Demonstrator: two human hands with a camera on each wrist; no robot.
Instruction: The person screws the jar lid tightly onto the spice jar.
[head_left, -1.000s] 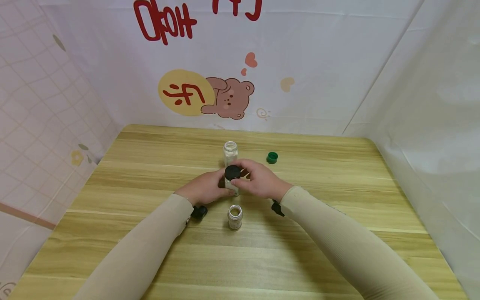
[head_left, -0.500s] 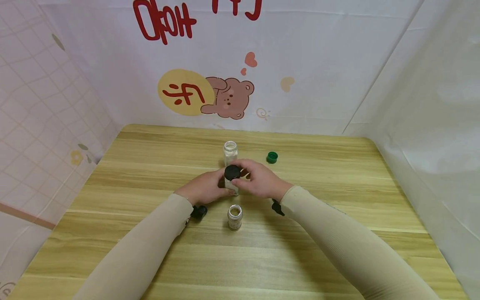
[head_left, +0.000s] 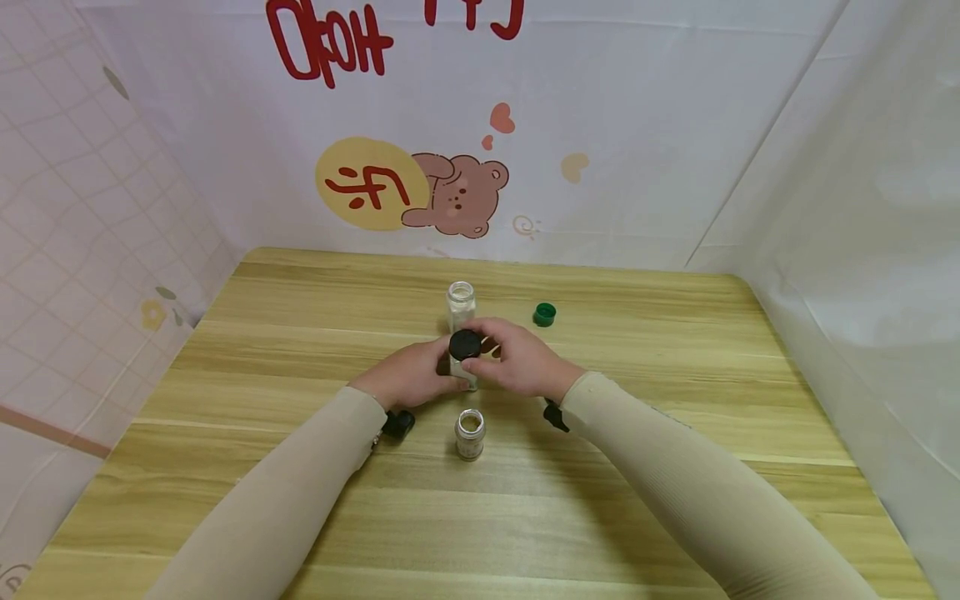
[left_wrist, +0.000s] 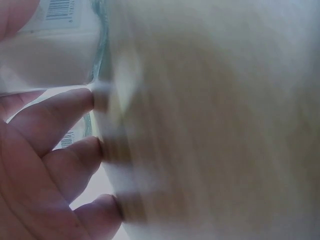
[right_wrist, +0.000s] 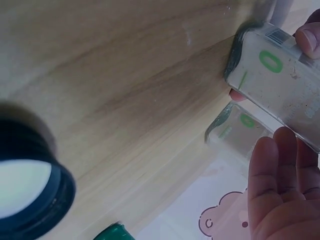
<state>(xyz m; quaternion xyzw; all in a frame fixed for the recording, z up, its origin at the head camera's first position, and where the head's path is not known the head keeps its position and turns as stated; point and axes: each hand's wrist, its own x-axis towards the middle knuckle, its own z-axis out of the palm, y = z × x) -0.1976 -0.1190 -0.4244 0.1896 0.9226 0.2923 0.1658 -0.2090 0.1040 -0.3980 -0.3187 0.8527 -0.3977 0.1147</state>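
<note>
In the head view, the left hand (head_left: 411,374) grips the side of a glass jar (head_left: 462,379) with a black lid (head_left: 465,344). Thumb and fingers of the right hand (head_left: 519,360) are bent round that lid from the right. The left wrist view shows the jar (left_wrist: 55,57) above the left hand's fingers (left_wrist: 60,145). Green print marks the jar (right_wrist: 275,75) in the right wrist view, beside the right hand (right_wrist: 285,200). Directly behind it stands an open glass jar (head_left: 461,310); a smaller open jar (head_left: 470,440) is in front. The lidded jar is partly hidden by the hands.
A green cap (head_left: 544,315) lies at the back, right of the jars, on the wooden table (head_left: 315,317). A dark round thing with a pale inside (right_wrist: 30,185) shows in the right wrist view. White printed sheets (head_left: 637,125) stand behind and beside the table.
</note>
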